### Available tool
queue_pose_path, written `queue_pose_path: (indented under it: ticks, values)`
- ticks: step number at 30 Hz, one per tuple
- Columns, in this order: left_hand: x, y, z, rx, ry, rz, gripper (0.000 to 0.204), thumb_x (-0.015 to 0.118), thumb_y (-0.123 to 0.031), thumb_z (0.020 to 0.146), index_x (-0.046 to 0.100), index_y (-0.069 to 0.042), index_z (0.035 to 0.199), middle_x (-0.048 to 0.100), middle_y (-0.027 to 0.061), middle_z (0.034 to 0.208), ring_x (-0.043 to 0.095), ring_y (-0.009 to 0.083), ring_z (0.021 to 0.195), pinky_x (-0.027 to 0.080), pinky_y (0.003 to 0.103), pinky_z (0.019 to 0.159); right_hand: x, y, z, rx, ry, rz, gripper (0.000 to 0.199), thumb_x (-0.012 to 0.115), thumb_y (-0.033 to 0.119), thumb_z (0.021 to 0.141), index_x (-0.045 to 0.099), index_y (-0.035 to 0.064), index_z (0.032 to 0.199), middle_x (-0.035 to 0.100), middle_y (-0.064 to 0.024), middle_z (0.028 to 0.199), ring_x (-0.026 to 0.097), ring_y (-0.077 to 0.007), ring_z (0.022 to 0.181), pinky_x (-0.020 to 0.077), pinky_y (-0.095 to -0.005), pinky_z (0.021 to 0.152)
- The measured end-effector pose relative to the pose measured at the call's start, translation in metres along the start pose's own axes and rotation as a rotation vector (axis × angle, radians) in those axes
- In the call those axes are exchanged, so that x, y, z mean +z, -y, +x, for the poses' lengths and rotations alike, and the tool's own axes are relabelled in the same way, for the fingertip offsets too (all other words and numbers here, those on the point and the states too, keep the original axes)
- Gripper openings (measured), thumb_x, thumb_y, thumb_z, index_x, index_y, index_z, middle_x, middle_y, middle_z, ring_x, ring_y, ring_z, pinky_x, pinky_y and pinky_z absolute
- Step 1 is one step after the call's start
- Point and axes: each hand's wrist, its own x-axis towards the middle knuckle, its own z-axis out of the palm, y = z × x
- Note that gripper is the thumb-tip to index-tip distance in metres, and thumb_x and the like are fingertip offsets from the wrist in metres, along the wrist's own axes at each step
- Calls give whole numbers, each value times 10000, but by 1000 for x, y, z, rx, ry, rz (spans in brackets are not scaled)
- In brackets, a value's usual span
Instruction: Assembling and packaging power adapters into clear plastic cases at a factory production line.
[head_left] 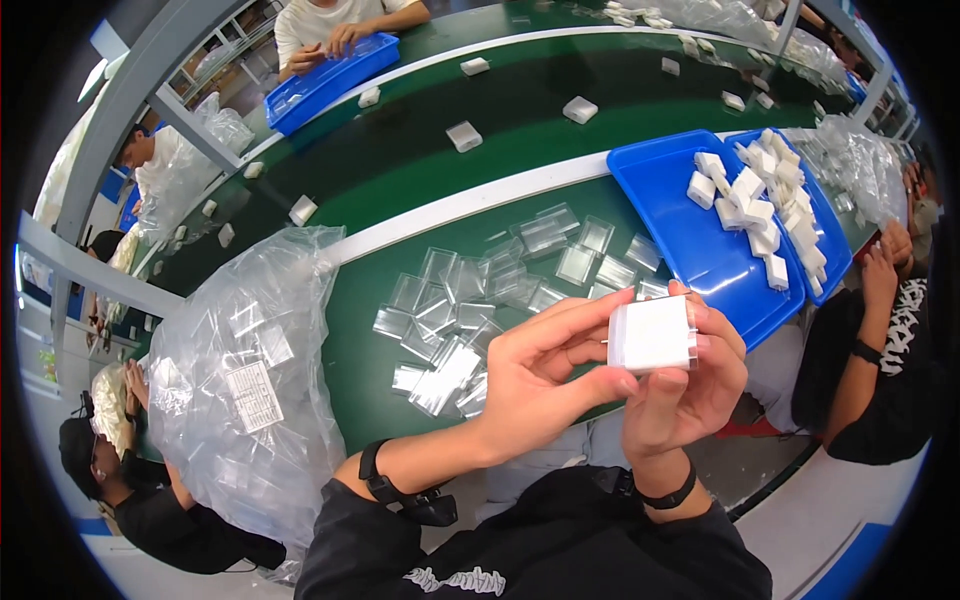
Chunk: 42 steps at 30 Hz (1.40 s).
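Observation:
Both hands hold up a white charger block (655,336) above the near edge of the green table. Clear plastic film shows along its left and right sides, and a thin prong seems to stick out at its left. My left hand (545,365) pinches the block between thumb and fingers from the left. From the right, the fingers and thumb of my right hand (690,390) close round its other side. Beyond my left hand lies a loose spread of clear plastic sleeves (460,290) on the green tabletop (355,350).
Two blue trays (690,240) stand at the right with several white charger blocks (750,205). A large clear bag (240,370) rests at the left. Past a white rail (470,205), more blocks lie on a green conveyor (420,160). Other people sit around, one handling a blue bin (335,85).

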Motion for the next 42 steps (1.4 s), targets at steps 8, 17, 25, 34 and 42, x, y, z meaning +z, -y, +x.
queue_pose_path:
  ticks: [8,17,25,34,42]
  values:
    - [-70,-24,57,-221,-228,540,322,664,-133,805,618,31,1079,671,88,861,643,139,800,505,247,656,-19,-3,18,365,138,-258,200,662,56,755,672,19,951,578,-156,1135,590,-262,1017,468,-345,868]
    - [-255,-5,131,-42,-953,1167,504,743,-322,742,617,18,1092,671,116,956,635,189,811,486,313,737,-62,-2,10,645,170,-166,144,658,23,757,676,-6,897,648,-129,976,647,-195,839,526,-277,711]
    - [-152,49,268,11,-121,1575,567,727,-379,702,595,-32,1131,604,256,1024,571,374,1002,472,413,863,-86,-8,1,786,291,-131,114,679,23,767,681,-9,876,656,-123,916,652,-167,747,527,-250,677]
    - [-105,163,333,84,43,1841,552,705,-234,719,511,-58,1204,586,213,1022,583,382,964,491,426,827,-116,-12,15,901,241,-300,78,614,28,833,655,-38,837,676,-89,795,645,-120,715,506,-230,668]
    - [-27,82,248,437,-33,1181,608,730,-153,664,508,-24,1215,624,182,969,608,340,868,494,387,780,-91,-27,36,910,-53,122,230,576,79,884,520,-16,1086,609,-102,956,599,-161,900,480,-269,785]
